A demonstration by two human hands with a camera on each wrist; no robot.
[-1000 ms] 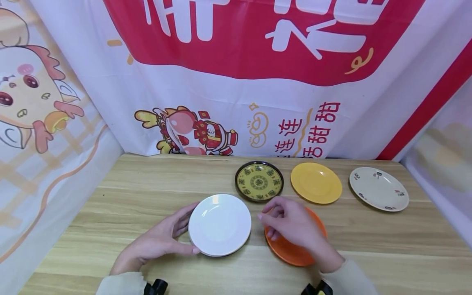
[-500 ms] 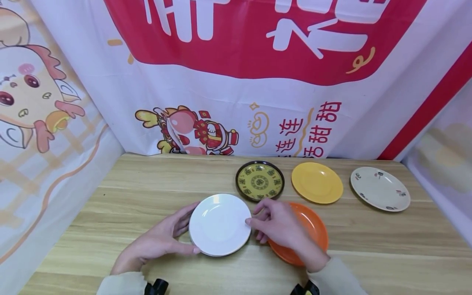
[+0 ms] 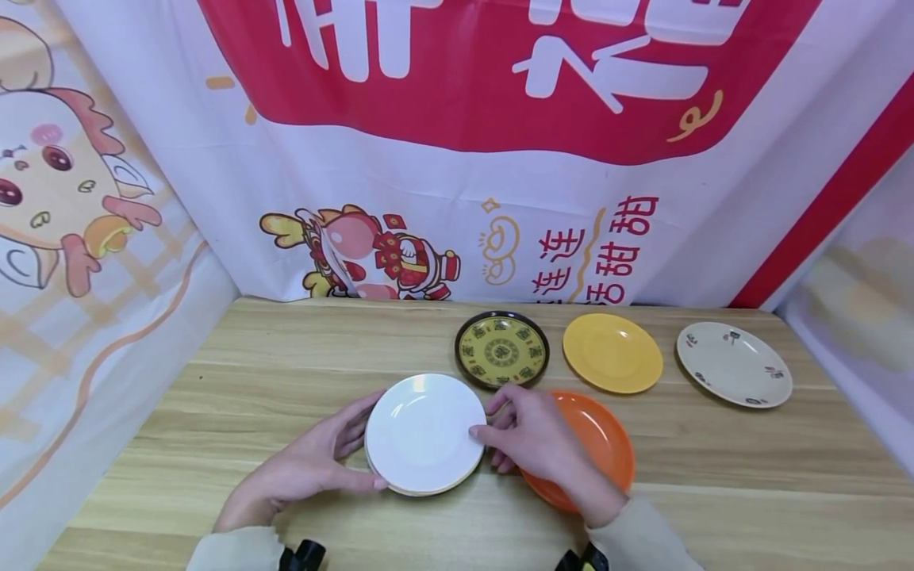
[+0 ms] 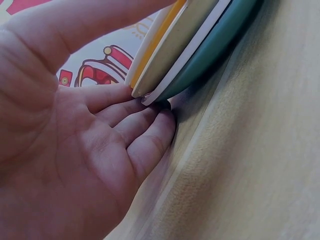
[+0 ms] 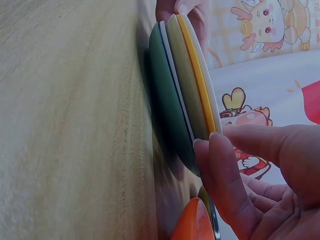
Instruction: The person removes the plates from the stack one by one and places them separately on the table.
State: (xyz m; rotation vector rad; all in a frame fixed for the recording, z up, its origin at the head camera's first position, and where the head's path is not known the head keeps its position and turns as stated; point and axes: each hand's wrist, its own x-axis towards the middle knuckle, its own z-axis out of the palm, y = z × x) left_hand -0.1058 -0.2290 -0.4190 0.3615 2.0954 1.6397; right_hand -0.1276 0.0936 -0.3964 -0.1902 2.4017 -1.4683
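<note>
A white plate (image 3: pixel 424 432) tops a stack near the table's middle. In the right wrist view, a yellow plate (image 5: pixel 199 75), an olive-beige plate (image 5: pixel 184 75), a thin pale plate and a dark green plate (image 5: pixel 164 80) lie beneath it. My left hand (image 3: pixel 324 460) rests against the stack's left side, fingers extended and thumb spread along the near rim. On the opposite side, my right hand (image 3: pixel 539 436) pinches the white plate's edge, thumb on top. That edge sits slightly raised, and a yellow rim shows below the white one at the front.
An orange plate (image 3: pixel 600 452) lies under the right forearm. Behind stand a dark-rimmed patterned plate (image 3: pixel 503 350), another yellow plate (image 3: pixel 612 354) and an oval-looking white plate with small motifs (image 3: pixel 734 365). A printed cloth (image 3: pixel 443 182) hangs at the table's back edge.
My right hand has moved left from above the orange plate to the stack's right rim and taken hold of the white plate, which has shifted slightly. The left hand stays put.
</note>
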